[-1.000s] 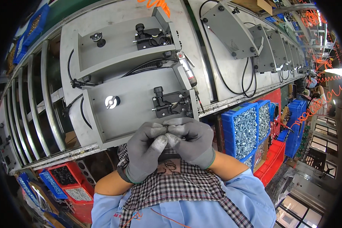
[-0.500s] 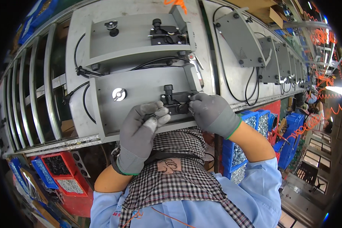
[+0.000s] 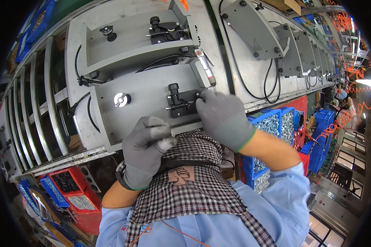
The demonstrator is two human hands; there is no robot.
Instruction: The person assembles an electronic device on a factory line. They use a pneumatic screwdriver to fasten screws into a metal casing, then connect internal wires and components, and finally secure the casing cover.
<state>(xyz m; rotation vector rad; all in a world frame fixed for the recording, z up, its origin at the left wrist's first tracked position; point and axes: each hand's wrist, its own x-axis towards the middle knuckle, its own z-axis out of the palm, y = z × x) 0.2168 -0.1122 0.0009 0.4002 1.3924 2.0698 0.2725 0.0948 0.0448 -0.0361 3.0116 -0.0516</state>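
Observation:
A grey sheet-metal housing (image 3: 148, 88) lies on the bench in front of me, a black bracket mechanism (image 3: 181, 105) with a knob mounted in it and a silver-topped round knob (image 3: 121, 100) at its left. My right hand (image 3: 224, 117), in a grey glove, has its fingers closed at the mechanism's right end; what they grip is hidden. My left hand (image 3: 146, 146), also gloved, is held over the housing's near edge, apart from the mechanism. Its thumb and fingers are pinched together, with a tiny shiny spot at the tips too small to name.
A similar housing (image 3: 132, 39) stands behind, with black power cords between. A silver hand tool (image 3: 206, 68) lies at the right end. More grey units (image 3: 253, 31) line the bench to the right. Blue bins (image 3: 266, 127) of fasteners and red bins (image 3: 84, 201) sit below the bench edge.
My left hand has drawn back from the mechanism toward the near edge, uncovering it. My right hand stays at the mechanism's right end. The whole view has shifted slightly.

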